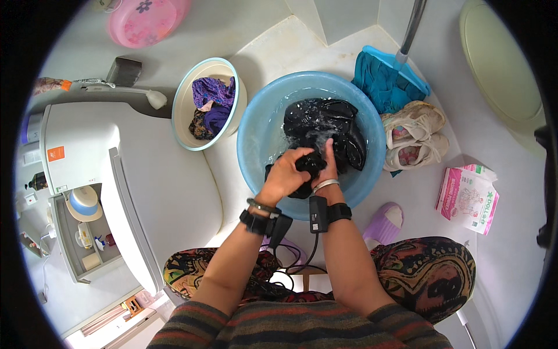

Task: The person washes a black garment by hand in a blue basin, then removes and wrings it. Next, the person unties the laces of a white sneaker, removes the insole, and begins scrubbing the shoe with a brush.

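A light blue basin (251, 136) of water stands on the floor in front of me, with a wet black garment (319, 119) lying partly under the surface. Over its near half, my left hand (285, 174) is closed around a bunched part of the black cloth. My right hand (329, 166) is beside it, thumb up and fingers largely hidden behind the cloth, pressing the same bunch from the other side. Water is splashing between the hands and the rest of the garment. Both wrists carry strapped black devices.
A cream basin (181, 116) with purple and patterned clothes stands at the left. To the right are a teal mop (386, 84), white shoes (415, 136), a pink-and-white washing powder box (467, 198) and a purple slipper (385, 224). A large white appliance (165, 174) flanks my left side.
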Available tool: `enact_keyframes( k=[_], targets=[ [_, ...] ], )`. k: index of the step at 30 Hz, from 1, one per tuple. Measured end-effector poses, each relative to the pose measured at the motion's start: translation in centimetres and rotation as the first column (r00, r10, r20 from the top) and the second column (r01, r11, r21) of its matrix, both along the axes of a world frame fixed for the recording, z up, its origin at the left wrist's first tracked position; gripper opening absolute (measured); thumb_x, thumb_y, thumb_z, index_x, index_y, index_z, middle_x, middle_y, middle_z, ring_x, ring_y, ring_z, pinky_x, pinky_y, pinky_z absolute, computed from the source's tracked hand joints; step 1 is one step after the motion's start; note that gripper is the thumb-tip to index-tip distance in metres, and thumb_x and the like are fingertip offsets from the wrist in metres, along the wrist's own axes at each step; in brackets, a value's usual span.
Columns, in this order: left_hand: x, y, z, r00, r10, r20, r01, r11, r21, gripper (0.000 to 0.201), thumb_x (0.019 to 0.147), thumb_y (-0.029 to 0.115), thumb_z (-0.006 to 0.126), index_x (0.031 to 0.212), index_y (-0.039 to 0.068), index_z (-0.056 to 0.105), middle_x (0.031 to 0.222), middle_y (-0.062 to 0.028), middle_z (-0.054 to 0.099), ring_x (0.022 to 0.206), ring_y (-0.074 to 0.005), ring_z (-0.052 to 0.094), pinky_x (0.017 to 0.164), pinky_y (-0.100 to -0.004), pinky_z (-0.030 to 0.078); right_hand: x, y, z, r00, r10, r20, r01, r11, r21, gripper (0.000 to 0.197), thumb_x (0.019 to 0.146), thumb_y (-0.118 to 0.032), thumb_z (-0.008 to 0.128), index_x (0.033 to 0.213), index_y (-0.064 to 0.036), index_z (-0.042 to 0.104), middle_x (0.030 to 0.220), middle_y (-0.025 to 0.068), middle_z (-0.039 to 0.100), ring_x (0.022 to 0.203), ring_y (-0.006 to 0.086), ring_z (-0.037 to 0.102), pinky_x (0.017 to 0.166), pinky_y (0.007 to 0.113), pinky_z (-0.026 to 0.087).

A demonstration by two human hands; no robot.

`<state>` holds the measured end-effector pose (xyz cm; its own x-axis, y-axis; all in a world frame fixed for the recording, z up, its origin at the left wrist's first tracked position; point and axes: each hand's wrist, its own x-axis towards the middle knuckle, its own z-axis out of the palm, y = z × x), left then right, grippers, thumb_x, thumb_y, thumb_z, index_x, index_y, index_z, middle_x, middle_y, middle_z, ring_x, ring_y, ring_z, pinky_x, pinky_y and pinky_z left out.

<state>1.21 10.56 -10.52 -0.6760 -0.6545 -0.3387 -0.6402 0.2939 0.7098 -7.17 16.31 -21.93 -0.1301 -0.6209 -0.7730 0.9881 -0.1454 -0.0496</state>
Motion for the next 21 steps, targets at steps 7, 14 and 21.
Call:
enact_keyframes(
  k=[7,14,21],
  targets=[
    [-0.9,-0.8,0.0,0.935,0.299,0.189,-0.223,0.913,-0.341,0.041,0.090,0.044,0.057,0.105,0.006,0.063,0.092,-0.0245,0.066,0.090,-0.0431,0.063,0.076,-0.0488,0.049,3.9,0.1,3.9,0.935,0.199,-0.294,-0.163,0.976,0.141,0.054,0.087,-0.043,0.064,0.115,0.0035,0.059,0.106,0.0116,0.065,0.091,0.0237,0.064,0.080,0.038,0.051],
    [5.5,-4.6,0.8,0.849,0.528,0.004,-0.362,0.578,0.731,0.062,0.091,0.022,0.056,0.144,0.005,0.030,0.128,-0.0119,0.053,0.115,-0.0230,0.054,0.100,-0.0359,0.042,3.7,-0.5,7.0,0.994,-0.105,0.023,0.108,0.966,-0.235,0.073,0.087,-0.057,0.058,0.131,0.0007,0.049,0.126,0.0112,0.058,0.116,0.0239,0.056,0.100,0.038,0.043],
    [2.5,-0.8,0.1,0.958,0.202,0.203,-0.247,0.941,0.230,0.084,0.073,0.029,0.076,0.142,0.004,0.035,0.118,-0.0175,0.060,0.108,-0.0248,0.059,0.094,-0.0355,0.046,3.8,0.5,6.2,0.998,0.045,0.046,-0.037,0.985,-0.171,0.076,0.085,-0.066,0.055,0.133,-0.0076,0.048,0.127,0.0086,0.056,0.114,0.0250,0.055,0.099,0.041,0.043]
  ],
)
